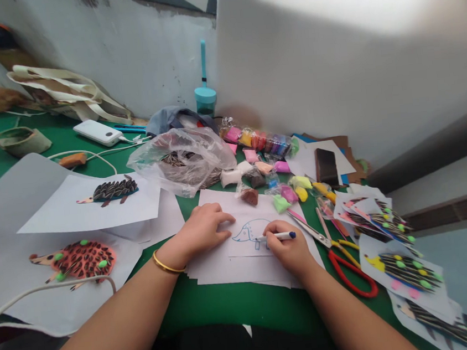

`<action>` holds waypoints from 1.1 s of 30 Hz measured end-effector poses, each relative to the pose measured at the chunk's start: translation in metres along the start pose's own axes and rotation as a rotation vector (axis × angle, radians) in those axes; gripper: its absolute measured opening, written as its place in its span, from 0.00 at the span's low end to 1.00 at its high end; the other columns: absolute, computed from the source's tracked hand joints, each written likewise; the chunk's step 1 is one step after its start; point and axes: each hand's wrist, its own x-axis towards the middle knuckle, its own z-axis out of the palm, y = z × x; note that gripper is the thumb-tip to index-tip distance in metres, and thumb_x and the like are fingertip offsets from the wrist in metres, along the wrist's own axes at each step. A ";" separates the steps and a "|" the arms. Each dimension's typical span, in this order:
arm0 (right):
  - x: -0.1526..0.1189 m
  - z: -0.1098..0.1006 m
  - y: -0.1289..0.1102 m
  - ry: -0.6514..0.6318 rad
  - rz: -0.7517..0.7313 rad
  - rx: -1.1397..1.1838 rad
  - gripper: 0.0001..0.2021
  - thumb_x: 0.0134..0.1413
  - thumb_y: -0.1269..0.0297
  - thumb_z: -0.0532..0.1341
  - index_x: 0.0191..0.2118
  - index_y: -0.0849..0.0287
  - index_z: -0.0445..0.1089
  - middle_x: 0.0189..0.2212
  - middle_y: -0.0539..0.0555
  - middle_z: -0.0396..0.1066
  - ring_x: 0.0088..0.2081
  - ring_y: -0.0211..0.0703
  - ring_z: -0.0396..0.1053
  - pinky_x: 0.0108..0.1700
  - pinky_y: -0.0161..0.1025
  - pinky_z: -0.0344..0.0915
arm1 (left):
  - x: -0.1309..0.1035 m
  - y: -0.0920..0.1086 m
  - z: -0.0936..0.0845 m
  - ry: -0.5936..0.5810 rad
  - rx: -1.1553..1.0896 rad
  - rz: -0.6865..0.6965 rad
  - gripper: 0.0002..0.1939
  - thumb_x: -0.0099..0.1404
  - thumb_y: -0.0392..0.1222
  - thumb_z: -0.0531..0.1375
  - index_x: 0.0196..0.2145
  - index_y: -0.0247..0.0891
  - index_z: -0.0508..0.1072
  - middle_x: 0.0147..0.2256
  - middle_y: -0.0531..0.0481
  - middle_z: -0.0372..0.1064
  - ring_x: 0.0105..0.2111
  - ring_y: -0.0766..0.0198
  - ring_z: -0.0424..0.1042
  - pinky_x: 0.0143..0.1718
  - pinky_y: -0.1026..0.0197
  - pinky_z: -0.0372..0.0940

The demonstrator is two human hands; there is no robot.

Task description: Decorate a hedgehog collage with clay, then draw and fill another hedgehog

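Pen (286,235), judged light, stiff and smooth, best pinched just behind the tip; your right hand (288,247) is closed on it there, over the animal sketch (243,234), near the counter's (230,304) front edge. Your left hand (205,228), thumb and forefinger apart, rests on the paper (216,268).
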 end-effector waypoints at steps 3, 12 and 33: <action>-0.001 0.000 -0.001 -0.003 -0.020 0.009 0.07 0.52 0.65 0.56 0.28 0.56 0.70 0.27 0.51 0.72 0.32 0.44 0.69 0.36 0.38 0.63 | 0.000 -0.001 0.001 0.005 0.002 0.005 0.16 0.60 0.45 0.63 0.47 0.53 0.76 0.38 0.50 0.66 0.43 0.56 0.67 0.44 0.54 0.55; 0.001 -0.003 0.001 0.019 -0.010 0.007 0.07 0.53 0.65 0.56 0.28 0.56 0.70 0.28 0.51 0.72 0.33 0.45 0.70 0.36 0.39 0.64 | 0.001 0.000 0.000 -0.006 0.011 -0.006 0.16 0.60 0.44 0.63 0.47 0.52 0.76 0.39 0.50 0.66 0.44 0.55 0.67 0.45 0.54 0.55; 0.002 -0.002 0.002 0.060 -0.037 -0.009 0.06 0.53 0.66 0.56 0.30 0.56 0.70 0.28 0.51 0.72 0.32 0.44 0.69 0.36 0.39 0.64 | 0.000 0.000 0.000 -0.009 0.001 -0.011 0.16 0.60 0.45 0.63 0.47 0.52 0.76 0.38 0.49 0.66 0.44 0.55 0.66 0.45 0.54 0.55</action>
